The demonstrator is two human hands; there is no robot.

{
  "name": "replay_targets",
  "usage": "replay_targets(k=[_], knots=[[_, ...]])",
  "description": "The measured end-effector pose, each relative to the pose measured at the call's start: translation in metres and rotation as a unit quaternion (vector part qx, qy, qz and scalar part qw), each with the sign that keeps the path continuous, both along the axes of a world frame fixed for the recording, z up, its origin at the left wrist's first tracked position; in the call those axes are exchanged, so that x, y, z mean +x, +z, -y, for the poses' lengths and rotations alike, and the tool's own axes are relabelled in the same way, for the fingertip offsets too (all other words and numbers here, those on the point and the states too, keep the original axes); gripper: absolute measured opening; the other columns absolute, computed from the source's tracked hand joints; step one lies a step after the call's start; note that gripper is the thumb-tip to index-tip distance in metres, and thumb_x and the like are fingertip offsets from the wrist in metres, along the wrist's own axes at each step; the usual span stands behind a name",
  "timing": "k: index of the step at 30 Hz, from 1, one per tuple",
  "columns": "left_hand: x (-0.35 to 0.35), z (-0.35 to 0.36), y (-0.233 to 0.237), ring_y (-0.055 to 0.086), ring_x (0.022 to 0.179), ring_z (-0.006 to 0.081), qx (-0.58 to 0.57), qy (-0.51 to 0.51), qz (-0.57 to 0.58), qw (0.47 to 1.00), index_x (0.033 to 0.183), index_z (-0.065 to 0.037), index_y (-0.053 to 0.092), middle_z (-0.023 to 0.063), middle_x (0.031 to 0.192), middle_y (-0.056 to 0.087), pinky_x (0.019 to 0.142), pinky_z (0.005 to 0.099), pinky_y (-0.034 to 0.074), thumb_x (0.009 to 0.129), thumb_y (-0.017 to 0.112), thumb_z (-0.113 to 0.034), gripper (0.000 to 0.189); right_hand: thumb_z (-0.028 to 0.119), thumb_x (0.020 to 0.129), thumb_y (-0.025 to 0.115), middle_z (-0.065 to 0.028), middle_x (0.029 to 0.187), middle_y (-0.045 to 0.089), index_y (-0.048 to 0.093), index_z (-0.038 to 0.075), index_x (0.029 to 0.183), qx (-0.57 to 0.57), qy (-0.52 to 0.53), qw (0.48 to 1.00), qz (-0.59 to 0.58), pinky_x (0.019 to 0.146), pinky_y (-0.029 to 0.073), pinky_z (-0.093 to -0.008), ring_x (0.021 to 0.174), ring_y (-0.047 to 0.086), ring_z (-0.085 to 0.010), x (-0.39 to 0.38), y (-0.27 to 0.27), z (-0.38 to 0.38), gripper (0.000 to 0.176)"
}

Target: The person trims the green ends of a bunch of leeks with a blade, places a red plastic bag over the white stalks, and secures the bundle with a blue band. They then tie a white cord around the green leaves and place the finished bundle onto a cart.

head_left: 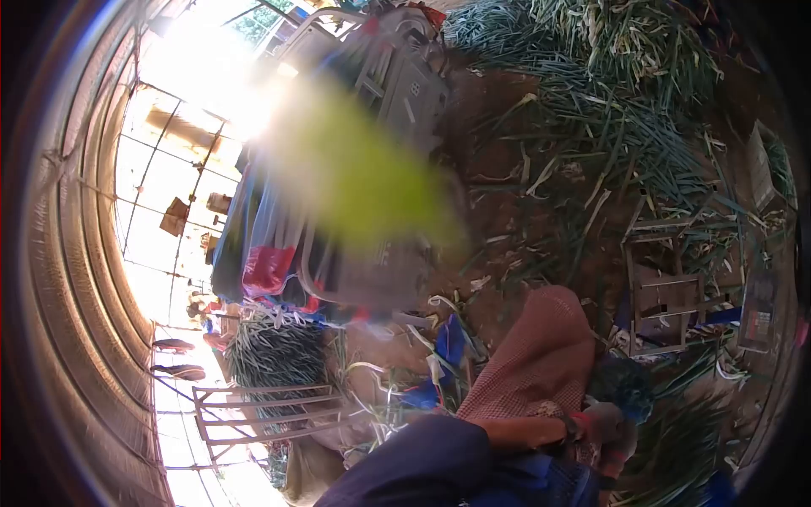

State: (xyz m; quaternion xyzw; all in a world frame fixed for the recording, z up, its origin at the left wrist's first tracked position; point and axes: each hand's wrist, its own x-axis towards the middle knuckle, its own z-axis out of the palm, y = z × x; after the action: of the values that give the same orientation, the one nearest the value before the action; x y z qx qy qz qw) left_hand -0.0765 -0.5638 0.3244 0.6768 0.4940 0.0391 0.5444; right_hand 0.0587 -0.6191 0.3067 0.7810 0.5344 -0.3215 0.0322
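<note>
A pale yellow-green blurred shape (363, 169) hangs very close to the lens and covers part of the grey plastic furniture behind it; its kind does not show. Neither of my hands can be made out. At the lower edge, a seated or squatting person (422, 460) shows in a dark blue sleeve, with a pink checked cloth over the knee (545, 338). This person's forearm (524, 433) reaches to the right, ending in a covered hand (604, 422) beside a teal bundle (623, 386) and green stalks (684, 439).
The scene lies sideways, with a corrugated wall or roof (84, 253) at left. Long green stalks (591, 101) are heaped at upper right. A small stool frame (667, 296), a crate (767, 169), a slatted rack (262, 414) and a stalk bundle (274, 359) stand around the brown ground (507, 228).
</note>
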Motion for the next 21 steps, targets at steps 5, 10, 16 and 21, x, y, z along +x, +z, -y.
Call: replay_targets(k=[5,10,16,21], knots=[[0.012,-0.012,0.092,0.063,0.097,0.0357,-0.135,-0.024,-0.04,0.99,0.102,-0.01,0.069,0.0127,0.094,0.066,0.091,0.0443,0.048,0.093,0.054,-0.03,0.027,0.017,0.087,0.065,-0.0156,0.092,0.067,0.061,0.006,0.099,0.037,0.008,0.999,-0.02,0.075,0.052,-0.0419,0.091,0.066,-0.0328,0.005,0.01,0.003,0.017],[0.017,-0.003,0.095,0.059,0.104,0.0369,-0.11,0.034,-0.082,0.99,0.108,-0.009,0.067,0.016,0.103,0.064,0.094,0.0459,0.043,0.091,0.055,-0.033,0.031,0.014,0.086,0.066,-0.0126,0.093,0.066,0.06,0.006,0.099,0.087,0.008,0.994,-0.062,0.075,0.052,-0.0378,0.09,0.065,-0.0273,-0.005,0.025,0.0,0.016],[0.021,-0.004,0.092,0.051,0.117,0.038,-0.133,0.029,-0.072,0.988,0.115,-0.009,0.064,0.0198,0.117,0.059,0.104,0.0468,0.035,0.087,0.06,-0.035,0.038,0.01,0.084,0.067,-0.0091,0.093,0.064,0.06,0.006,0.098,0.171,-0.01,0.97,-0.17,0.075,0.051,-0.0329,0.089,0.063,-0.0208,-0.011,0.044,0.007,0.016],[0.04,-0.002,0.077,0.044,0.128,0.039,-0.094,0.121,-0.14,0.978,0.121,-0.009,0.062,0.023,0.128,0.054,0.112,0.0475,0.028,0.084,0.063,-0.037,0.046,0.02,0.098,0.052,-0.0107,0.124,0.055,0.049,0.004,0.126,0.079,-0.164,0.842,-0.509,0.098,0.043,-0.0342,0.115,0.055,-0.0178,0.043,-0.061,0.065,0.032]])
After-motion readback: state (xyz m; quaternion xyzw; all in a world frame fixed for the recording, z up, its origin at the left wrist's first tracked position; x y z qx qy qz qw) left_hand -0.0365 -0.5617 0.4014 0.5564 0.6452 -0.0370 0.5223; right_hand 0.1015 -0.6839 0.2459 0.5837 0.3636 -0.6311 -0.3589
